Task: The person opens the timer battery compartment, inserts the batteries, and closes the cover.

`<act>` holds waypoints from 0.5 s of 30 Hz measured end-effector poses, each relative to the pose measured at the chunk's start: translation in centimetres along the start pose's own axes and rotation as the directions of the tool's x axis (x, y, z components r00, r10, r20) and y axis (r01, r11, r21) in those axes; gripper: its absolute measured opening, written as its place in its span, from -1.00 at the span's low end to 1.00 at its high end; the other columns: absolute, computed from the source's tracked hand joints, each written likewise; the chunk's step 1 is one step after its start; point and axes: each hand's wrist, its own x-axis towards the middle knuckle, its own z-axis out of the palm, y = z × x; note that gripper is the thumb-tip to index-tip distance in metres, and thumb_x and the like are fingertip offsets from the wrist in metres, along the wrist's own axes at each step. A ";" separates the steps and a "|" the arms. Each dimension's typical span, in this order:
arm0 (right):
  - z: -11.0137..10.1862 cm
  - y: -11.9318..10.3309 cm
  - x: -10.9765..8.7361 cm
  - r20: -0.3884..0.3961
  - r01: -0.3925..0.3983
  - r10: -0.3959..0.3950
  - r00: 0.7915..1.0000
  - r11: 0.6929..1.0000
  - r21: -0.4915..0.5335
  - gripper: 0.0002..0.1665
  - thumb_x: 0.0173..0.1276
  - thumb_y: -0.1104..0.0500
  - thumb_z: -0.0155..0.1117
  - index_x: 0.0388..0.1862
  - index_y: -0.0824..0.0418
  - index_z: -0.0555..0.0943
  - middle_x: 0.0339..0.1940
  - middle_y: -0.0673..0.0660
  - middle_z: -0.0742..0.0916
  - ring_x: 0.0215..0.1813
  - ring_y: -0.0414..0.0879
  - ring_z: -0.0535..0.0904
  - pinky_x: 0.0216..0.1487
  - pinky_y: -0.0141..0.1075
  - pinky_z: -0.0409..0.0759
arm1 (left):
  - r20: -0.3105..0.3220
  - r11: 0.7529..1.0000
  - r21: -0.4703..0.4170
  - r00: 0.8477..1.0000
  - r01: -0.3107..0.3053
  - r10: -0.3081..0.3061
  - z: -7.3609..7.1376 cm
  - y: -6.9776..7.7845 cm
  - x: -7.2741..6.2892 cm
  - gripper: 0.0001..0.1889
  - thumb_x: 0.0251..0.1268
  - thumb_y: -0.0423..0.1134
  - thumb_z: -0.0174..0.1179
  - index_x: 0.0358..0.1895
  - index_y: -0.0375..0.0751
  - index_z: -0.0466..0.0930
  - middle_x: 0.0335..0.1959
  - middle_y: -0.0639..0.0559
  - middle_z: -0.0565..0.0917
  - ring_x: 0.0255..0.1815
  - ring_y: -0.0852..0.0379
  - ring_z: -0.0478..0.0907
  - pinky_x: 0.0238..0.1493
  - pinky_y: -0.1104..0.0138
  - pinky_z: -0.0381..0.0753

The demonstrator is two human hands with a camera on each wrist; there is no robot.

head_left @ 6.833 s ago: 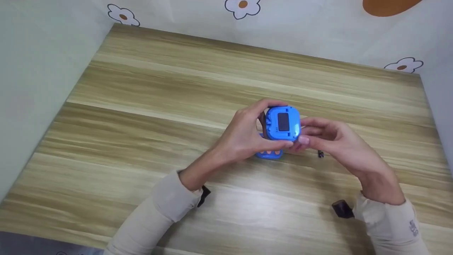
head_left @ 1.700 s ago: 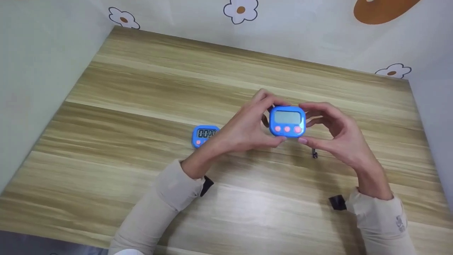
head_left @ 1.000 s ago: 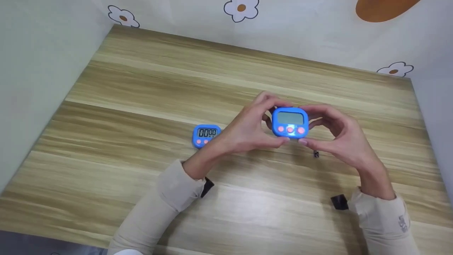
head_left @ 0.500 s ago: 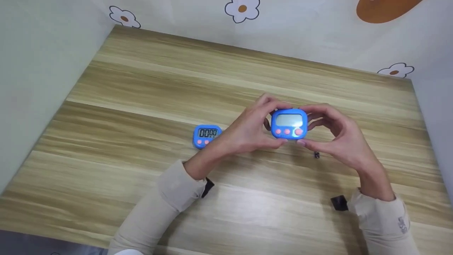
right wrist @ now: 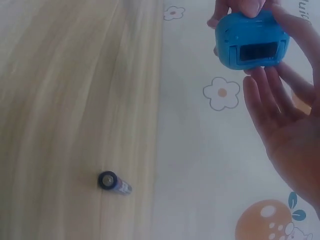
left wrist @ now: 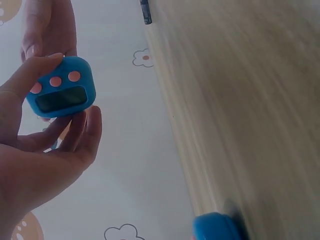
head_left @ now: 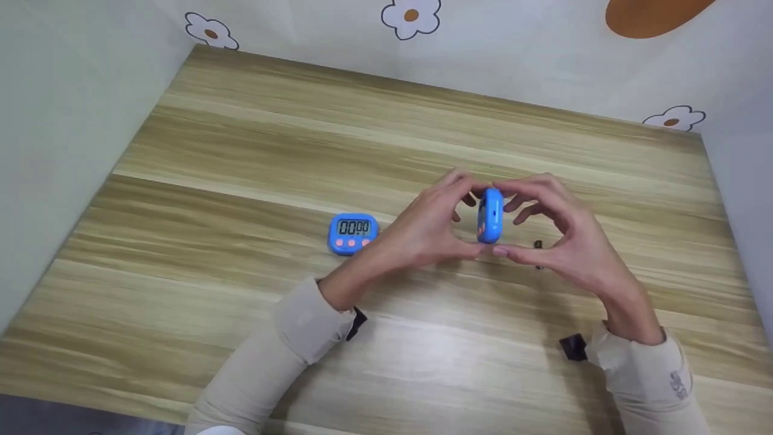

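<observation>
A blue digital timer [head_left: 491,215] is held edge-on above the table in the head view. My left hand [head_left: 423,229] and right hand [head_left: 567,235] both pinch its top and bottom edges between thumb and fingers. The left wrist view shows the face of this timer [left wrist: 62,87], with pink buttons and a dark screen where I make out no digits. Its back, with a dark rectangle, appears in the right wrist view. A second blue timer [head_left: 352,232], reading 00:00, lies on the table by my left forearm, which partly covers it.
On the wood-grain table [head_left: 272,151], a small cylindrical battery [right wrist: 115,183] lies beneath my right hand. Walls with flower prints border the table at the back and sides. A black piece [head_left: 574,347] sticks out at my right cuff, another [head_left: 356,324] at my left.
Earlier the held timer showed its back, then its face with a blank screen. Over the last half second it has turned edge-on, face leftward. The second timer is now less covered.
</observation>
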 end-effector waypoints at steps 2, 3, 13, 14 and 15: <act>-0.1 -0.1 0.0 -0.005 0.000 0.000 1.000 1.000 -0.007 -0.12 -0.09 0.53 0.55 0.30 0.35 0.47 0.13 0.27 0.56 0.06 0.15 0.47 -0.01 -0.25 0.54 | -0.010 0.998 -0.066 1.000 0.008 -0.009 -0.2 -0.1 0.0 -0.30 -0.02 -0.20 0.54 0.23 -0.19 0.41 0.10 0.08 0.46 0.09 0.15 0.47 -0.08 0.37 0.57; -0.2 -0.1 0.0 -0.008 -0.004 0.004 1.000 1.000 -0.010 -0.12 -0.09 0.53 0.55 0.30 0.34 0.47 0.13 0.27 0.56 0.07 0.15 0.48 -0.01 -0.24 0.53 | -0.015 0.995 -0.101 1.000 0.010 -0.012 -0.3 -0.1 0.0 -0.30 -0.01 -0.18 0.53 0.23 -0.18 0.40 0.10 0.09 0.47 0.09 0.16 0.48 -0.07 0.34 0.58; -0.4 0.1 -0.1 -0.017 -0.043 0.042 0.999 0.997 -0.058 -0.23 -0.07 0.50 0.56 0.20 0.37 0.53 0.13 0.19 0.62 0.06 0.11 0.51 -0.04 -0.32 0.53 | 0.000 0.976 -0.216 1.000 0.026 -0.026 -0.5 0.0 0.0 -0.24 0.01 -0.21 0.53 0.27 -0.16 0.28 0.17 0.09 0.51 0.10 0.19 0.48 -0.05 0.36 0.56; -0.4 0.1 -0.1 -0.019 -0.044 0.043 0.999 0.997 -0.064 -0.23 -0.08 0.51 0.56 0.19 0.37 0.53 0.12 0.19 0.62 0.05 0.11 0.51 -0.05 -0.33 0.53 | 0.004 0.977 -0.211 1.000 0.026 -0.026 -0.5 0.0 0.0 -0.24 0.01 -0.21 0.52 0.28 -0.15 0.28 0.17 0.09 0.51 0.09 0.19 0.48 -0.05 0.36 0.56; -0.5 0.1 -0.1 -0.018 -0.046 0.045 0.999 0.997 -0.070 -0.23 -0.08 0.50 0.56 0.19 0.37 0.54 0.12 0.19 0.63 0.05 0.11 0.51 -0.05 -0.34 0.53 | 0.007 0.978 -0.207 1.000 0.022 -0.021 -0.6 -0.1 0.0 -0.24 0.01 -0.21 0.52 0.28 -0.15 0.29 0.17 0.08 0.52 0.09 0.19 0.49 -0.06 0.35 0.57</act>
